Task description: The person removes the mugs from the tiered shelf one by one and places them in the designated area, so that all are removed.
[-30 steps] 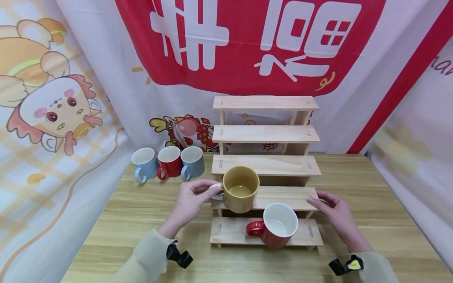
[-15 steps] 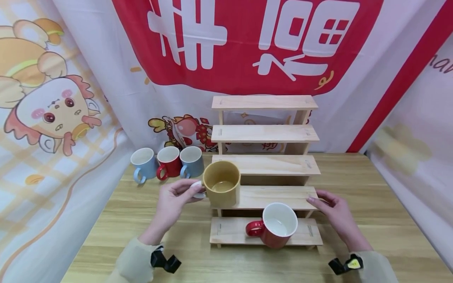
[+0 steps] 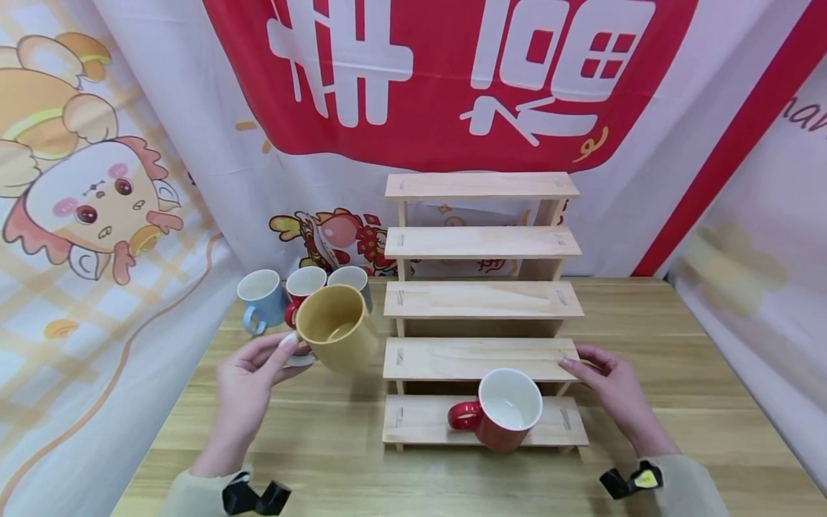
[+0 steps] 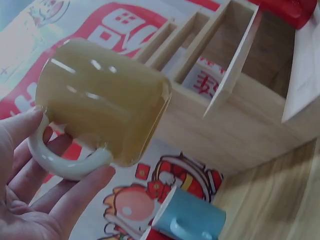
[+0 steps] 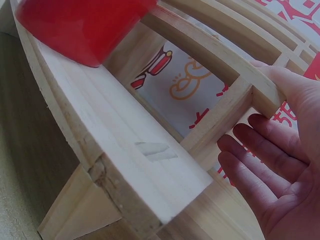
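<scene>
My left hand (image 3: pixel 248 391) holds a mustard-yellow mug (image 3: pixel 339 334) by its white handle (image 4: pixel 70 162), left of the stepped wooden shelf (image 3: pixel 481 359). The mug is raised over the table and slightly tilted, overlapping the row of mugs behind it in the head view. At the shelf's right side, my right hand (image 3: pixel 610 384) grips the end of the second step from the bottom, thumb on top and fingers at its side and below. A red mug (image 3: pixel 507 424) with a white inside stands on the lowest step, its handle pointing left.
At the back left stand a light blue mug (image 3: pixel 261 298), a red mug (image 3: pixel 305 281) and another light blue mug (image 4: pixel 192 215). The wooden table (image 3: pixel 323 459) reaches back to a printed cloth backdrop (image 3: pixel 323 172), and cloth also hangs at both sides.
My left hand has carried the yellow mug leftward from in front of the second step to beside the shelf, tilting it somewhat. The right hand stays on the shelf end.
</scene>
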The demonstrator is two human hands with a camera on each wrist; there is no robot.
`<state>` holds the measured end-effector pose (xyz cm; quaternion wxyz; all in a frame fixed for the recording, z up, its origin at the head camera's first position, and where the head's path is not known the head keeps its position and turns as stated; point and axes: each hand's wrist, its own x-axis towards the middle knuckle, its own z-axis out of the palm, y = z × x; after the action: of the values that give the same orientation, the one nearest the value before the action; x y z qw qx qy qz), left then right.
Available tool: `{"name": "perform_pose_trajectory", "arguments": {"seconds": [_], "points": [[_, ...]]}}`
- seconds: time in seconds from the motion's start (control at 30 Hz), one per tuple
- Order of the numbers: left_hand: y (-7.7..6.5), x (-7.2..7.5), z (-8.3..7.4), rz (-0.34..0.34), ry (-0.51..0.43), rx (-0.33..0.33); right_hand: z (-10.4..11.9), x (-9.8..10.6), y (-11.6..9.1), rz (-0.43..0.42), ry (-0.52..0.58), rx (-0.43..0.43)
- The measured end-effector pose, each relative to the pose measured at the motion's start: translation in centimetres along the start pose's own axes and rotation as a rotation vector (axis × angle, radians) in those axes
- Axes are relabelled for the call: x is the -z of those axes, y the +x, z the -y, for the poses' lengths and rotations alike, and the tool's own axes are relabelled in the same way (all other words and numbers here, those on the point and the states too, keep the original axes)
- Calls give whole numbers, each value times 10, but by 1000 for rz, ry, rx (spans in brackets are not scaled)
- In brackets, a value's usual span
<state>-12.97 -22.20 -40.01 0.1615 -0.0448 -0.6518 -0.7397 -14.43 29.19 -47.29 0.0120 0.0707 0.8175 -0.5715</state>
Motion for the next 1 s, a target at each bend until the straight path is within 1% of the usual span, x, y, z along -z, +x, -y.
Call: {"name": "perform_pose_trajectory", "arguments": {"seconds": [0.3,0.43,0.53,0.63,0.73,0.83,1.0], "points": [[-5,25,7,-258,-39,23,0,-1,0,-1,-2,-9],[-4,39,15,-349,-48,20,0,0,0,-1,-1,-1],[-2,50,21,-413,-52,31,0,0,0,-2,-5,5],[0,59,27,-465,-69,54,1,0,0,-1,-9,7],[1,67,34,-510,-67,78,1,0,0,-4,-6,9],[1,75,42,-548,-71,95,2,0,0,-10,5,15],[1,87,56,-590,-63,132,1,0,-1,-17,6,16]]}}
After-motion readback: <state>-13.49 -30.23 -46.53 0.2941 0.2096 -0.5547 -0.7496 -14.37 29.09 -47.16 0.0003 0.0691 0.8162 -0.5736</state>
